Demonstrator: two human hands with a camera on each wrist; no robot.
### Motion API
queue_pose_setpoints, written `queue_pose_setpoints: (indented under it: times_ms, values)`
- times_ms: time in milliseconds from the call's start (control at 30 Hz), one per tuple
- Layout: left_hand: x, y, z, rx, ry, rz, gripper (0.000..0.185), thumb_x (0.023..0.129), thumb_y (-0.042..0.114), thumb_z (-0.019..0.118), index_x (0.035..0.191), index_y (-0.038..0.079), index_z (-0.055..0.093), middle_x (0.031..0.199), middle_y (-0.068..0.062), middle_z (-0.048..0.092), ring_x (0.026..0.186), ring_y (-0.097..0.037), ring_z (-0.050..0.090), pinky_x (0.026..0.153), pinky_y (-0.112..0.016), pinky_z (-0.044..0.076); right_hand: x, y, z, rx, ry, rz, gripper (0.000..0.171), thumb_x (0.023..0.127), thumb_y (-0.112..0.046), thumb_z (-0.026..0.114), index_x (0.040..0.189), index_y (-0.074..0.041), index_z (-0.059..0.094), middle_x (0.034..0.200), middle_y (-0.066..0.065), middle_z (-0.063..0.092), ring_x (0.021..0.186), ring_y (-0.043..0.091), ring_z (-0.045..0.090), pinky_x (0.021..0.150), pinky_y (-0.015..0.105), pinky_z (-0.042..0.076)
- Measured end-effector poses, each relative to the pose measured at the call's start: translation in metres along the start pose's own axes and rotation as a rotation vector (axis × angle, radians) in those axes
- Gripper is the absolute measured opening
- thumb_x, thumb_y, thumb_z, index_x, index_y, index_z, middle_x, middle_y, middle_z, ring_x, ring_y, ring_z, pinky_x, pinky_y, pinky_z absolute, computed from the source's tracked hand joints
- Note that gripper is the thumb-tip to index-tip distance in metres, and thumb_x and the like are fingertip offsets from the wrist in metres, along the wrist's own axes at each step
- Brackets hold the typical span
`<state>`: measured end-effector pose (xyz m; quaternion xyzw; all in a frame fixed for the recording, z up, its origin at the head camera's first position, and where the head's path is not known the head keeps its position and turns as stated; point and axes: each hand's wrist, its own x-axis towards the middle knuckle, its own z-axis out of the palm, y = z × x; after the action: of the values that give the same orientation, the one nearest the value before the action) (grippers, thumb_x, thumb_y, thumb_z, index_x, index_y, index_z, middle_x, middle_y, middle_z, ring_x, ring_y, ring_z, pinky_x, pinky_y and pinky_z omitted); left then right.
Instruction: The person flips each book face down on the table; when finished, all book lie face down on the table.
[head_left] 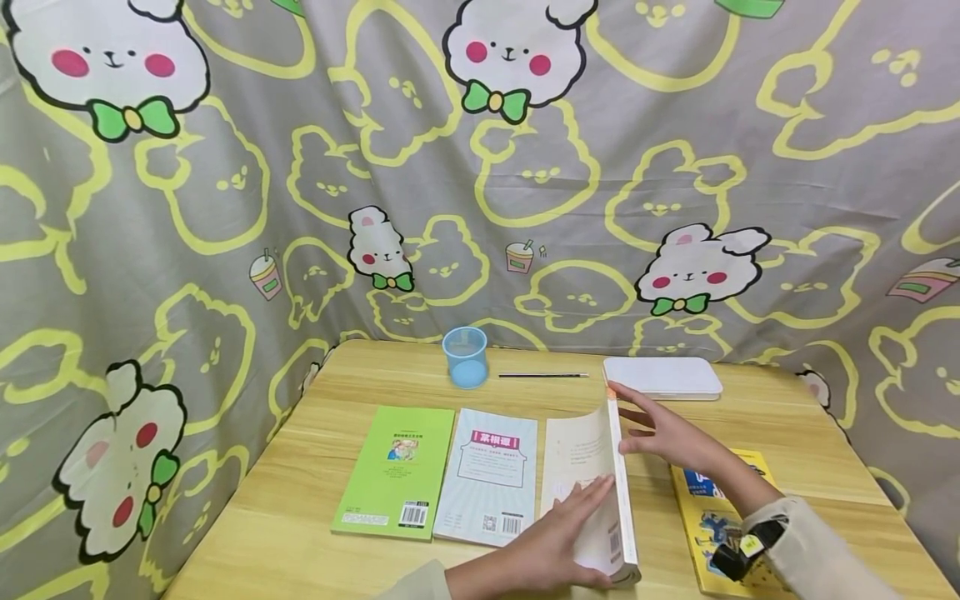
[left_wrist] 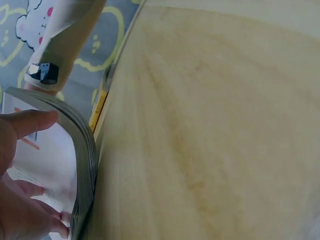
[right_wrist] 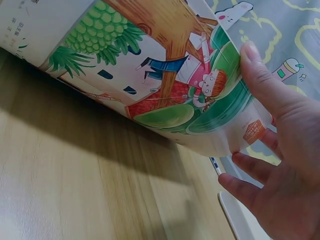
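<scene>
A thick paperback book [head_left: 596, 533] stands tilted on its edge, its pale back cover curving down to the left. My left hand [head_left: 558, 533] rests on that cover with fingers spread, the thumb close to the bottom end. In the left wrist view, thumb and fingers of the left hand [left_wrist: 22, 165] lie on the same pale face, beside the bent page block. My right hand [head_left: 667, 433] holds the book at the far end of its spine. The right wrist view shows the right hand [right_wrist: 285, 135] around a corner of the illustrated cover [right_wrist: 165, 75].
Left of the held book lie a light blue book [head_left: 491, 467] and a green book [head_left: 397, 467]. A yellow book [head_left: 720, 533] lies under the right forearm. Along the back are a blue cup [head_left: 467, 358], a pencil [head_left: 543, 375] and a white case [head_left: 663, 377], before a patterned curtain [head_left: 480, 183].
</scene>
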<state>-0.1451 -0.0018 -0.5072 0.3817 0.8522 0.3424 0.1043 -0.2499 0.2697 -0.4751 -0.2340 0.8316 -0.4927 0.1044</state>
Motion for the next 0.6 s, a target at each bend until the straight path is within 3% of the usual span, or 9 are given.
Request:
queue_pose_setpoints:
  times_ms: [233,467,600]
  values:
    - [0.0,-0.001,-0.001,0.095,-0.056,0.008,0.118,0.079,0.033,0.091,0.167,0.034,0.012,0.171,-0.005,0.023,0.153,-0.04,0.027,0.118,-0.057,0.036,-0.007,0.004,-0.004,-0.016,-0.021,-0.007,0.095,0.094,-0.021,0.077,0.165,-0.007,0.017,0.169,0.029,0.012,0.145,0.062,0.026,0.109,0.071,0.037]
    - [0.0,-0.003,-0.003,0.19,-0.132,0.013,0.094,0.08,0.035,0.09,0.16,0.021,0.041,0.17,-0.007,0.026,0.156,-0.033,0.024,0.122,-0.047,0.033,-0.017,0.01,-0.012,-0.065,-0.065,0.003,0.096,0.094,-0.02,0.077,0.166,-0.006,0.014,0.168,0.031,0.012,0.145,0.063,0.023,0.107,0.078,0.032]
    - [0.0,-0.003,-0.005,0.238,-0.171,0.021,0.084,0.08,0.031,0.089,0.154,0.017,0.05,0.169,-0.009,0.026,0.156,-0.032,0.022,0.122,-0.046,0.032,-0.021,0.015,-0.015,-0.07,-0.087,0.025,0.099,0.093,-0.022,0.077,0.165,-0.003,0.012,0.168,0.03,0.012,0.147,0.061,0.019,0.108,0.08,0.029]
